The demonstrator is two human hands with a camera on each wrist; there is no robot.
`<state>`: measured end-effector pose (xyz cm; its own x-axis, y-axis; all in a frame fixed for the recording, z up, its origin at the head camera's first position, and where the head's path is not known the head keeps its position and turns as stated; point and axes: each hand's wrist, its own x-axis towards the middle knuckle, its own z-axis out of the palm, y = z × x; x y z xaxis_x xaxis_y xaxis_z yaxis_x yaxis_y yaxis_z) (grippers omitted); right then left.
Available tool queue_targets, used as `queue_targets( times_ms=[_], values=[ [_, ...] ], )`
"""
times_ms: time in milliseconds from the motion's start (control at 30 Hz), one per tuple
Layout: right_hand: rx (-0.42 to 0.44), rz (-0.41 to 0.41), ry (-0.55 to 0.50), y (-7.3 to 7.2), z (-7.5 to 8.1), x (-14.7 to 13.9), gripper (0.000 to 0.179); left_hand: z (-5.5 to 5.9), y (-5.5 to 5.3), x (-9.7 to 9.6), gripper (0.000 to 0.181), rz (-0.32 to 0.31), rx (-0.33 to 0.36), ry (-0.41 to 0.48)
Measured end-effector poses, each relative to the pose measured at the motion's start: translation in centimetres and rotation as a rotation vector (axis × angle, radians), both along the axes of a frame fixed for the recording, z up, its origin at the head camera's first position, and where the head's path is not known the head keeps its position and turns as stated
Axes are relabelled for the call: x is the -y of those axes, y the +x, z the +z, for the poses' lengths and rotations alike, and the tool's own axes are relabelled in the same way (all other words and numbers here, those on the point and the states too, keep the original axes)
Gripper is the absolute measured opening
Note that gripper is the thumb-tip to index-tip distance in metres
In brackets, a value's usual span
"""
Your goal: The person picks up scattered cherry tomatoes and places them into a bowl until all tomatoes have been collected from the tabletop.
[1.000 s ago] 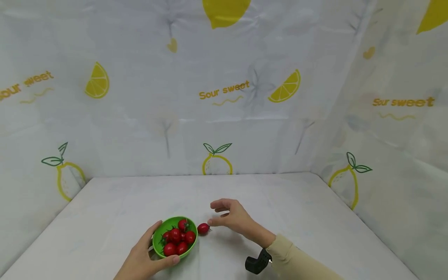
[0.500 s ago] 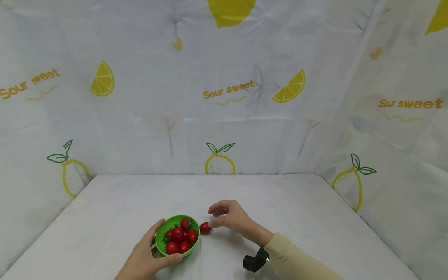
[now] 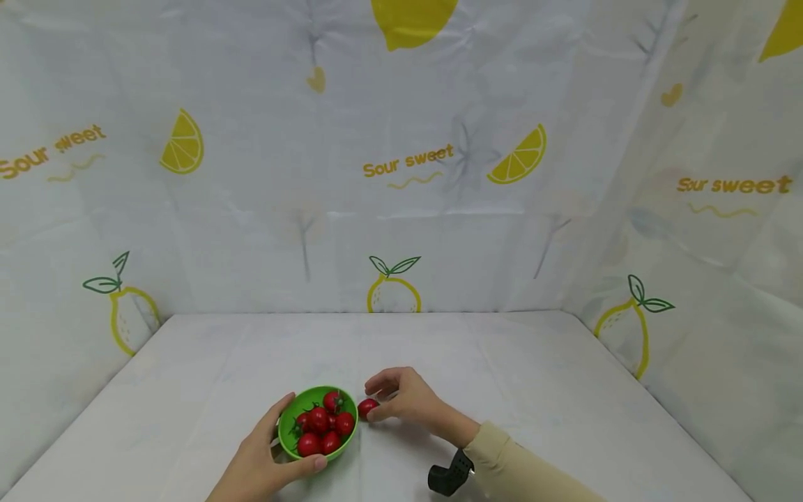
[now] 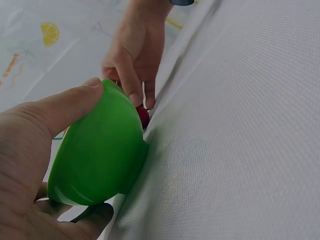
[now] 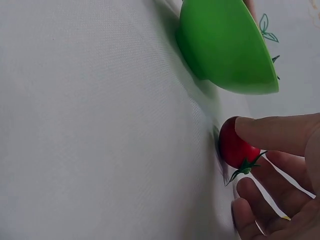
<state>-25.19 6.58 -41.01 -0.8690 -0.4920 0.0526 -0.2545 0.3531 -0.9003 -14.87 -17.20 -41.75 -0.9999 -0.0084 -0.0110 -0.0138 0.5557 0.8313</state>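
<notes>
My left hand (image 3: 260,453) grips a green bowl (image 3: 306,400) by its rim, thumb on the near side and fingers round the far left. Several red cherry tomatoes (image 3: 318,420) with green stems lie in the bowl. Just right of it, a single cherry tomato (image 5: 234,145) lies on the white cloth, its stem toward my palm in the right wrist view. My right hand (image 3: 410,404) has its thumb against this tomato and its fingers bent round the other side. In the left wrist view the bowl's wall (image 4: 105,145) hides part of that tomato.
A white cloth (image 3: 533,390) covers the table. Behind and at the sides hang pale curtains (image 3: 251,244) printed with lemons and lettering. A black wrist-worn device (image 3: 450,474) juts out under my right sleeve (image 3: 521,467), low over the cloth.
My right hand has moved slightly left and down, its thumb and fingers coming in round the loose tomato. My left hand keeps its grip on the bowl; the view has shifted slightly.
</notes>
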Motion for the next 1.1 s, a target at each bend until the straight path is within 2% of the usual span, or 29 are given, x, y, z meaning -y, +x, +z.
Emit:
queue_targets(
  times_ms=[167, 300, 600, 667, 900, 1100],
  values=[
    [0.014, -0.004, 0.003, 0.1, -0.2, 0.2, 0.038, 0.0, 0.0, 0.0, 0.101, -0.005, -0.005, -0.002],
    [-0.007, -0.002, 0.006, 0.4, -0.1, 0.3, 0.037, 0.1, 0.0, -0.1, 0.1, -0.004, -0.006, -0.004],
    [-0.028, 0.027, -0.01, 2.4, 2.4, 0.6, 0.03, 0.2, 0.1, -0.1, 0.101, 0.0, -0.007, 0.013],
    [-0.028, 0.028, -0.006, 2.3, 2.2, 0.6, 0.03, 0.2, 0.1, -0.1, 0.101, 0.001, -0.005, 0.013],
    [-0.03, 0.032, 0.024, 0.5, 0.0, 0.1, 0.03, 0.1, 0.1, -0.1, 0.1, 0.004, -0.002, -0.009],
    [-0.019, 0.007, 0.03, 0.1, -0.2, -0.2, 0.029, 0.1, 0.1, -0.1, 0.1, 0.0, 0.001, -0.007]
  ],
)
